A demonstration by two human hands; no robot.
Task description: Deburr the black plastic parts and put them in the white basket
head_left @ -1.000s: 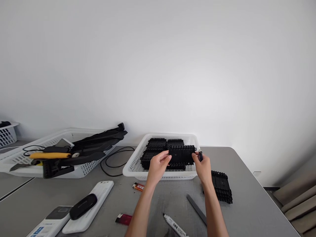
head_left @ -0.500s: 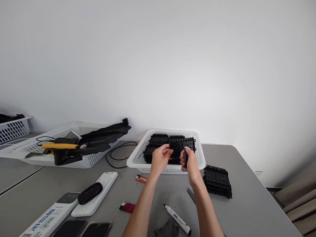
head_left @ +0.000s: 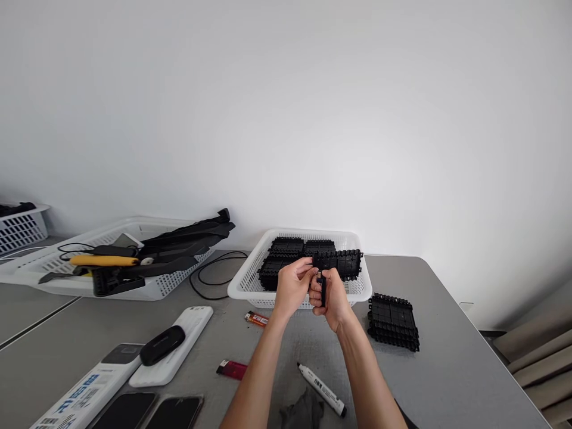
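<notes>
A flat black plastic piece with toothed edges (head_left: 348, 265) is held up over the front of a white basket (head_left: 243, 290). Its left end is pinched by my left hand (head_left: 291, 288). Fingers of my right hand (head_left: 333, 298) wrap round a small black lighter-like tool (head_left: 323, 291), its metal top against the piece's lower edge near my left fingertips. Stacks of similar black pieces (head_left: 286, 245) lie inside the basket behind my hands. Another stack (head_left: 393, 322) stands on the table to the right of the basket.
A marker (head_left: 322, 390), a dark cloth (head_left: 304, 411), a red lighter (head_left: 232, 369) and an orange lighter (head_left: 256, 319) lie near my forearms. Leftward are a black case (head_left: 163, 345) on a white box, two phones, a cable (head_left: 201, 283) and a basket of tools (head_left: 154, 292).
My right hand has moved left with the black tool, close to my left fingertips. The held piece has shifted slightly right. The camera view has moved a little.
</notes>
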